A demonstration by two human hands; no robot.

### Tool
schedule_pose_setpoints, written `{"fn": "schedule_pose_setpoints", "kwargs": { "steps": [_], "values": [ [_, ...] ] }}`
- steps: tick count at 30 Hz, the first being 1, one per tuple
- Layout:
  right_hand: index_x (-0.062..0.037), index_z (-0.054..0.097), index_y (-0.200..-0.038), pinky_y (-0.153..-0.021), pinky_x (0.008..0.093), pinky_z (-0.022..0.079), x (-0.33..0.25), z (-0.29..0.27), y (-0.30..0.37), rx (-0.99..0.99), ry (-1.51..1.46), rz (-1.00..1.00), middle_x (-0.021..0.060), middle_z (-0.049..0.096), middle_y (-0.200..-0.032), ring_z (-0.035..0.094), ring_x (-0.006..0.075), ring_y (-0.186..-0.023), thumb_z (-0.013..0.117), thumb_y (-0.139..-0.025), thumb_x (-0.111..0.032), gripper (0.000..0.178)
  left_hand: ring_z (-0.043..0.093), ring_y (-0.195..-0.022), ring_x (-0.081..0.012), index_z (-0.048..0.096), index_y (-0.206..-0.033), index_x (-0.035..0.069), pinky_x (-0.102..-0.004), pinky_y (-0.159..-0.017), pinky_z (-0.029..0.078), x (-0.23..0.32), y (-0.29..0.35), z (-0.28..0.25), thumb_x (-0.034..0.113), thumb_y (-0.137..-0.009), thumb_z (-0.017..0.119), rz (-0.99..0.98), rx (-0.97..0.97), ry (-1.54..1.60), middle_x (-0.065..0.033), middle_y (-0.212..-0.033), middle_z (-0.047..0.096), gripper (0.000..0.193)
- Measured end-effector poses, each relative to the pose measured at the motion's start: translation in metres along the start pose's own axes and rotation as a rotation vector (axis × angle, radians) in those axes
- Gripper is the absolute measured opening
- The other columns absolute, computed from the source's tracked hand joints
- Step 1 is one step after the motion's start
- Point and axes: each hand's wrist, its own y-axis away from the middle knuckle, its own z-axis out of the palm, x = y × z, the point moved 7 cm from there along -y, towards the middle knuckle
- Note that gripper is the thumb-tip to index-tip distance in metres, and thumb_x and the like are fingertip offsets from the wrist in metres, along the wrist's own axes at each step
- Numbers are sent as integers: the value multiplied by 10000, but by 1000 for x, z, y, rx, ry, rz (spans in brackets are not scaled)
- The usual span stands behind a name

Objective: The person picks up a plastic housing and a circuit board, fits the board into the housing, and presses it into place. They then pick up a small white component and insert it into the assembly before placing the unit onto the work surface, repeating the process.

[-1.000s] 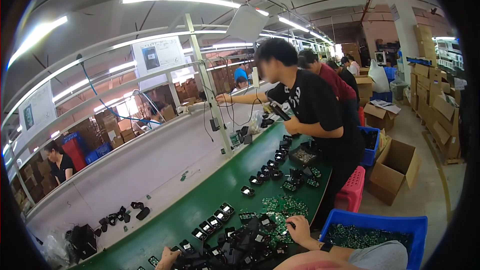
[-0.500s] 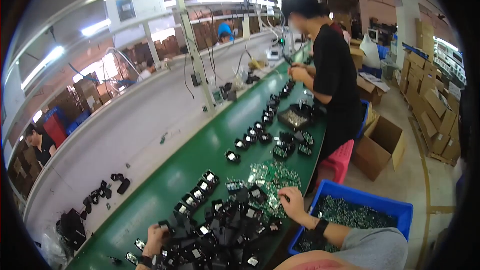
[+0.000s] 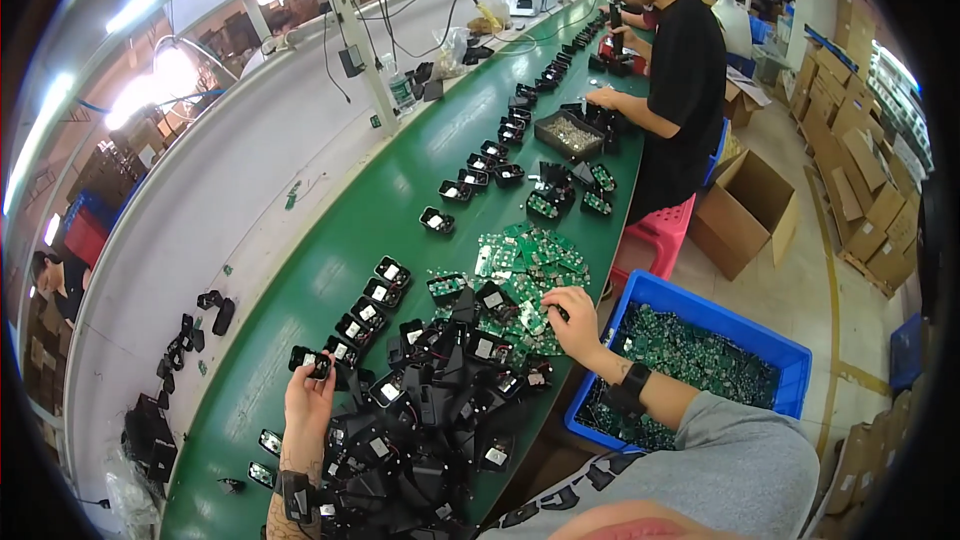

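Observation:
My left hand (image 3: 308, 402) grips a small black plastic housing (image 3: 309, 363) by its edge, its open side up. It is at the near end of a row of similar black housings (image 3: 367, 313) with white pieces inside. My right hand (image 3: 574, 325) is over a pile of green circuit boards (image 3: 530, 260), its thumb and fingers curled together; whatever is between them is too small to make out. Between my forearms lies a large heap of black housings (image 3: 430, 420) with wires, some showing white parts.
A blue bin (image 3: 800, 372) full of circuit boards stands at my right. Farther along the green bench (image 3: 330, 240) are more housings, a black tray (image 3: 570, 148) of small parts and a co-worker (image 3: 690, 70) beside a pink stool (image 3: 655, 230). An open carton (image 3: 745, 210) sits on the floor.
The head view has tilted downward, so the bench appears higher. My left hand now shows plainly with the housing. The co-worker's hands have parted, one holding an upright dark tool, the other near the tray.

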Motion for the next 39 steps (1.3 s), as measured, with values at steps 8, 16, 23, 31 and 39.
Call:
{"fn": "schedule_pose_setpoints", "kwargs": {
  "steps": [8,16,23,31,39],
  "values": [
    [-89,627,-934,-933,419,372,-15,0,-3,-87,113,-28,68,594,-1029,520,291,-1048,720,-726,-242,274,582,-1119,-292,448,-1128,-68,-317,-878,554,-11,63,60,54,-889,521,-6,-145,24,-201,-1180,566,278],
    [-86,624,-908,-858,389,427,-5,1,-1,0,18,-59,65,600,-978,544,274,-991,705,-725,-115,202,495,-1222,-313,425,-1248,-11,-392,-972,498,1,134,109,80,-900,487,33,-304,40,-186,-1267,508,365],
    [-65,624,-924,-785,361,447,-3,-8,1,94,-108,61,88,591,-932,558,286,-907,647,-776,-38,152,530,-1171,-284,422,-1280,53,-374,-968,495,0,146,108,93,-909,490,74,-316,3,-172,-1264,517,379],
    [-62,620,-947,-769,349,451,-3,-8,4,98,-81,-21,98,595,-937,563,282,-909,631,-813,-42,136,566,-1131,-231,452,-1282,70,-311,-939,510,-6,165,101,166,-937,547,145,-322,-6,-102,-1257,547,371],
    [-35,601,-957,-703,207,445,21,-22,-16,63,-590,364,-2,619,-876,576,74,-804,634,-869,-59,97,613,-987,-180,380,-1349,44,-328,-705,561,-38,206,78,243,-856,647,252,-291,-214,-75,-1193,562,595]
  ]
}}
